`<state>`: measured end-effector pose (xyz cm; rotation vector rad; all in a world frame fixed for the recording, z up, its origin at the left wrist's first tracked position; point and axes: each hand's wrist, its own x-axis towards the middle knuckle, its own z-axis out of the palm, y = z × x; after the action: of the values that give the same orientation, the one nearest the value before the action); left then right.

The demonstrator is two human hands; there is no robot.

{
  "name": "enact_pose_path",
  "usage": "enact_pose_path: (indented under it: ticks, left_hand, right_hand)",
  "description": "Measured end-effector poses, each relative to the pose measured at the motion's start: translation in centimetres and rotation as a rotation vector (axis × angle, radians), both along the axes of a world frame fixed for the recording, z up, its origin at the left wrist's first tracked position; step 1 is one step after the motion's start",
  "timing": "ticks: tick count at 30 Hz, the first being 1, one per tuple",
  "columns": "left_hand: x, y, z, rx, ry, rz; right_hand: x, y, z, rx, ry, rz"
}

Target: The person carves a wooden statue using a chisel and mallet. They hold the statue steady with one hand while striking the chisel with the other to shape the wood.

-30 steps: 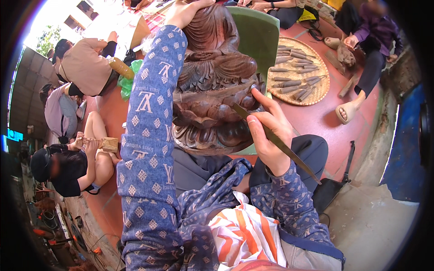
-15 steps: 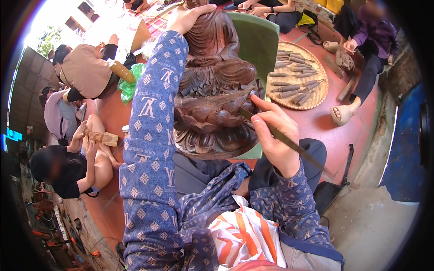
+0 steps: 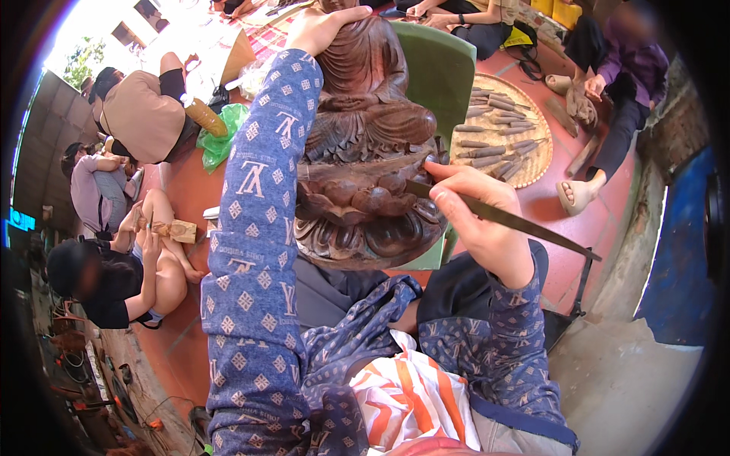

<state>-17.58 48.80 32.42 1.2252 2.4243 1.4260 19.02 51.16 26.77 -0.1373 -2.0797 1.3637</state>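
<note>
A dark carved wooden statue (image 3: 365, 121) of a seated robed figure on a lotus base stands in front of me, most of its head cut off by the upper edge. My left hand (image 3: 323, 29) grips it at the shoulder, the fingers partly hidden. In my right hand (image 3: 487, 216) is a long flat metal tool (image 3: 532, 228), pinched near its front end. Its tip meets the carved petals of the base, and the back end sticks out to the right. The fingertips of that hand touch the base too.
Behind the statue is a green plastic chair (image 3: 437, 76). A round woven tray (image 3: 541, 152) of several wooden-handled carving tools lies on red tiles at right. A person (image 3: 616, 91) sits beyond it; at left another person (image 3: 114, 281) works a small wood piece. A green bag (image 3: 220, 140) lies nearby.
My right hand has moved slightly right and the tool's back end has swung up and outward to the right. The view has shifted a little; my left hand keeps its place on the statue.
</note>
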Motion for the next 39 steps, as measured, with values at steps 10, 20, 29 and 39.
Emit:
enact_pose_path:
  ticks: [10, 20, 29, 39]
  left_hand:
    - [0.4, -0.3, 0.6, -0.098, 0.117, 0.078]
    - [1.0, -0.2, 0.7, -0.025, 0.125, 0.059]
    - [0.0, -0.5, 0.4, -0.138, 0.191, 0.198]
    - [0.2, -0.6, 0.6, -0.096, 0.171, 0.173]
  right_hand:
    - [-1.6, -0.7, 2.5, 0.466, -0.068, 0.011]
    - [-2.0, 0.6, 2.0, 0.322, 0.039, 0.1]
    - [-2.1, 0.6, 2.1, 0.262, -0.014, 0.107]
    - [-2.2, 1.0, 1.7, 0.205, -0.018, 0.089]
